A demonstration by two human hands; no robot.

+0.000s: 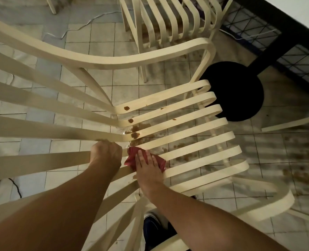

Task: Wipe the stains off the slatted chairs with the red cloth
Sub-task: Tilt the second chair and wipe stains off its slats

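A cream slatted chair (186, 113) fills the view below me. Brown stains (134, 135) dot its upper seat slats near the bend into the backrest. My right hand (146, 164) lies flat with straight fingers on the red cloth (160, 161), pressing it onto the lower seat slats. My left hand (105, 153) grips a backrest slat just left of the cloth, fingers curled round it.
A second slatted chair (170, 20) stands behind, with brown stains on its seat. A black round table base (240, 91) and black frame sit at the right. Part of a third chair (295, 124) shows at the right edge. The tiled floor carries brown spots and cables (74, 29).
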